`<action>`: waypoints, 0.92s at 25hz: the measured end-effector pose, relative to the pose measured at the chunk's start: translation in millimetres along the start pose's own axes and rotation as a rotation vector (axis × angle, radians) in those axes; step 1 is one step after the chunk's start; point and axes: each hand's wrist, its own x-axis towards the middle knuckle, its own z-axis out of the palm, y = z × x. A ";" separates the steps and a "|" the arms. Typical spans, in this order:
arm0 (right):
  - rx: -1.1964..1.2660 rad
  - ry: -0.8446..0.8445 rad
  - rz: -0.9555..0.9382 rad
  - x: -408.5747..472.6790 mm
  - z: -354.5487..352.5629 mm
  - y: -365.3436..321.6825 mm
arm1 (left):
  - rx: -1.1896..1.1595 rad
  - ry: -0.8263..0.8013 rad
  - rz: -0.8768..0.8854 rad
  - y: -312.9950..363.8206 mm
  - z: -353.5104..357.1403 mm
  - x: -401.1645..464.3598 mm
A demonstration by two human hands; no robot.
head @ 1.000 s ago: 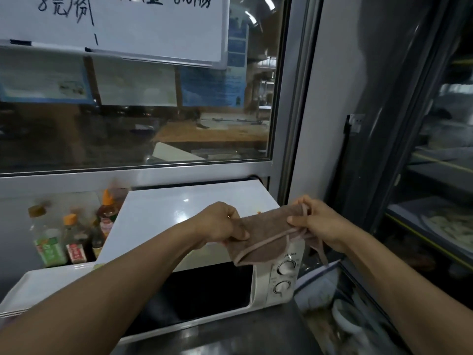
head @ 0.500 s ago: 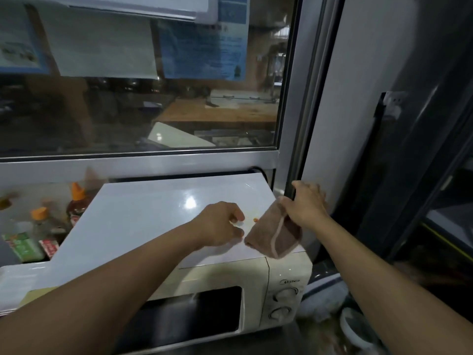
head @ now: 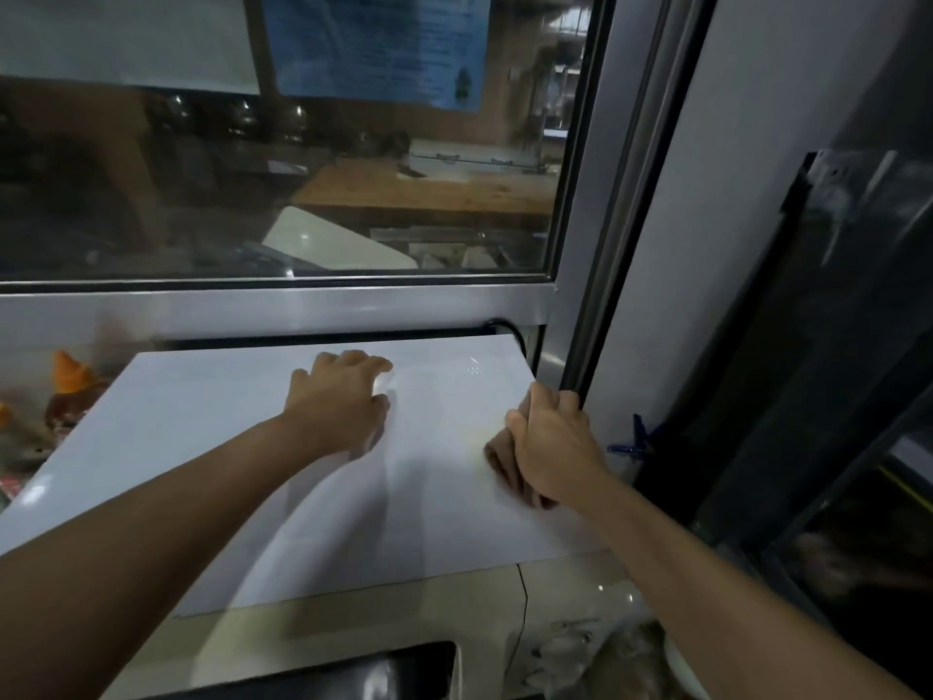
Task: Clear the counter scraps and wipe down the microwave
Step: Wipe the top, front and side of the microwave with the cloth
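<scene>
— How many things up there?
— One microwave [head: 212,447], one brown cloth [head: 500,459], two hands. The right hand [head: 550,452] grips the cloth bunched on the lid's right edge; the left hand [head: 341,401] lies flat, fingers spread, mid-lid.
— Anything around?
— One orange-capped bottle [head: 70,381] at the left, a window [head: 303,194] behind, a dark fridge [head: 833,346] close on the right.

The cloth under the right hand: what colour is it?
Brown, seen in the head view: cloth.
</scene>
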 end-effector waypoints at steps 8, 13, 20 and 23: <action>0.022 -0.005 -0.077 130.6 16.1 -9.1 | 0.056 -0.005 0.002 -15.0 8.8 28.8; 0.122 0.004 -0.106 125.4 11.2 -6.8 | 0.065 -0.012 -0.013 -9.7 8.3 24.4; 0.045 0.027 -0.329 40.7 9.9 20.5 | 0.046 0.019 0.017 -15.4 11.0 23.2; -0.027 0.017 -0.361 80.8 8.7 1.2 | 0.023 0.028 0.006 -18.4 12.5 24.5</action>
